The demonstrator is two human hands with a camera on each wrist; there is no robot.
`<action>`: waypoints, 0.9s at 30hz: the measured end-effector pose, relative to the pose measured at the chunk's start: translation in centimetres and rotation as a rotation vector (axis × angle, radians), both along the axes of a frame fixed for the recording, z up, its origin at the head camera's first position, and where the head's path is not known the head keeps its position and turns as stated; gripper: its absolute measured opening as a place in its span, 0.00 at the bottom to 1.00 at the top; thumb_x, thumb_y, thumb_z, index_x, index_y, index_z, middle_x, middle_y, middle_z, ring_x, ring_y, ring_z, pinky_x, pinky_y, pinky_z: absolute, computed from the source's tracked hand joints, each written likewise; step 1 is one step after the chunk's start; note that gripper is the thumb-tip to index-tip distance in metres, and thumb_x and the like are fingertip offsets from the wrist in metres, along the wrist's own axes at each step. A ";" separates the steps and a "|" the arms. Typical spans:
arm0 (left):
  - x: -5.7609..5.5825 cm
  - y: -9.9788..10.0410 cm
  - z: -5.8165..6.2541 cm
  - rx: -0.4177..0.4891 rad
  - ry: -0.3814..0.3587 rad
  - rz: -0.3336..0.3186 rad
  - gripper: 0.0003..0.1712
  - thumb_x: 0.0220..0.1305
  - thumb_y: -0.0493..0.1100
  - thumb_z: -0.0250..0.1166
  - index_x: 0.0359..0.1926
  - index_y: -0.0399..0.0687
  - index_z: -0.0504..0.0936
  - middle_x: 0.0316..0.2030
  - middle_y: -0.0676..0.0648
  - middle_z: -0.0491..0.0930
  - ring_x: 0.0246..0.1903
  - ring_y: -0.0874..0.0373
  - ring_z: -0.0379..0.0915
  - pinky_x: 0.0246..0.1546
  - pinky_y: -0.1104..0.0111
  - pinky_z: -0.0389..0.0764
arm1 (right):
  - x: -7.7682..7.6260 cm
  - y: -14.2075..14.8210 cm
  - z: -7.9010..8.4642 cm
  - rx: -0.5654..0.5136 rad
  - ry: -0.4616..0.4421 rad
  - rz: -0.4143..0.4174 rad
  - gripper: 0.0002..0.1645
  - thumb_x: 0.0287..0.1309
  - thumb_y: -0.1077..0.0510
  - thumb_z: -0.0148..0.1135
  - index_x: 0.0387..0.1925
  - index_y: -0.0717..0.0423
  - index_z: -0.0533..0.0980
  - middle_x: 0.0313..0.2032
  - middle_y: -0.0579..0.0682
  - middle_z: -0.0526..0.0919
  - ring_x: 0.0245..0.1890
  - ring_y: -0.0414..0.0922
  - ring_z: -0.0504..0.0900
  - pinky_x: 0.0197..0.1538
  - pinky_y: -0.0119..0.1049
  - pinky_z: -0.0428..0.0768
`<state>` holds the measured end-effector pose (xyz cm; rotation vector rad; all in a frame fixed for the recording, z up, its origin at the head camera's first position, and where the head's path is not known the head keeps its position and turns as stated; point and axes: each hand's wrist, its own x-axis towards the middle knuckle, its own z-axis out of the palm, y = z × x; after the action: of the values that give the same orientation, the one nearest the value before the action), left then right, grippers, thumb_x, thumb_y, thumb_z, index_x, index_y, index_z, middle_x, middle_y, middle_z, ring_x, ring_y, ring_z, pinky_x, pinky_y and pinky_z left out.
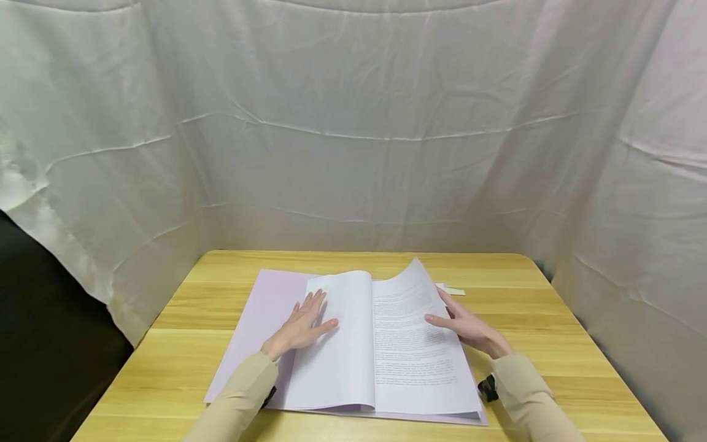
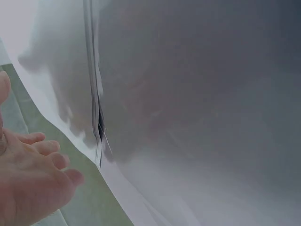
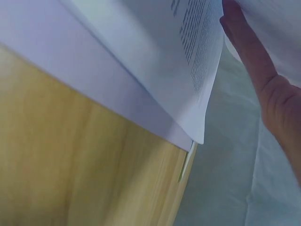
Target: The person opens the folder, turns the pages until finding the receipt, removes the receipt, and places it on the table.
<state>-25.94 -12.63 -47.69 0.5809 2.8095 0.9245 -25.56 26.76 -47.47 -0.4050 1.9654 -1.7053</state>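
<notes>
A lilac folder [image 1: 278, 294] lies spread on the table, holding a thick set of printed sheets. On the left, a blank white page [image 1: 345, 350] curves over toward the middle. My left hand [image 1: 298, 328] rests on it with fingers straight and spread; the left wrist view shows the hand [image 2: 35, 183] beside the sheets' edges. At the right, a page of small print [image 1: 411, 362] has its far corner lifted. My right hand [image 1: 469, 325] holds this page by its right edge, thumb on top and the other fingers behind the sheet, partly hidden.
A pale yellow tab [image 1: 455, 291] sticks out past the far right of the sheets. The wooden table [image 1: 552, 344] has rounded far corners. Grey-white cloth [image 1: 353, 184] hangs behind it and along both sides, with a dark area [image 1: 50, 344] at the left.
</notes>
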 end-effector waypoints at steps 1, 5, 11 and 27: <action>0.0 0.0 0.0 -0.001 0.004 0.003 0.47 0.74 0.56 0.58 0.78 0.33 0.49 0.79 0.32 0.47 0.79 0.34 0.38 0.78 0.38 0.38 | 0.1 -0.1 0.1 -0.011 0.004 0.013 0.52 0.75 0.55 0.53 0.80 0.31 0.29 0.71 0.72 0.61 0.57 0.57 0.82 0.54 0.52 0.85; 0.2 0.0 -0.1 0.003 0.016 0.012 0.47 0.73 0.56 0.58 0.77 0.32 0.50 0.78 0.32 0.48 0.79 0.34 0.39 0.78 0.38 0.39 | 0.7 -0.6 0.6 -0.020 0.011 0.034 0.48 0.78 0.51 0.47 0.80 0.34 0.27 0.73 0.73 0.56 0.61 0.58 0.78 0.57 0.50 0.83; 0.3 0.0 -0.1 0.021 0.015 0.019 0.46 0.74 0.55 0.57 0.77 0.30 0.49 0.78 0.31 0.47 0.79 0.33 0.38 0.78 0.38 0.39 | 1.3 -1.3 1.5 -0.034 0.010 0.074 0.41 0.80 0.42 0.33 0.79 0.36 0.23 0.76 0.72 0.47 0.68 0.57 0.69 0.62 0.42 0.77; 0.9 0.1 0.1 0.093 -0.033 0.012 0.48 0.74 0.55 0.56 0.78 0.30 0.45 0.79 0.31 0.44 0.79 0.34 0.35 0.79 0.39 0.35 | 2.0 -3.5 2.4 -0.086 0.073 0.193 0.38 0.75 0.34 0.11 0.78 0.36 0.22 0.73 0.74 0.48 0.70 0.67 0.60 0.67 0.58 0.70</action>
<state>-25.01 -12.50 -47.57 0.5550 2.7557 1.0621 -23.53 23.26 -45.02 -0.6743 1.8407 -1.6759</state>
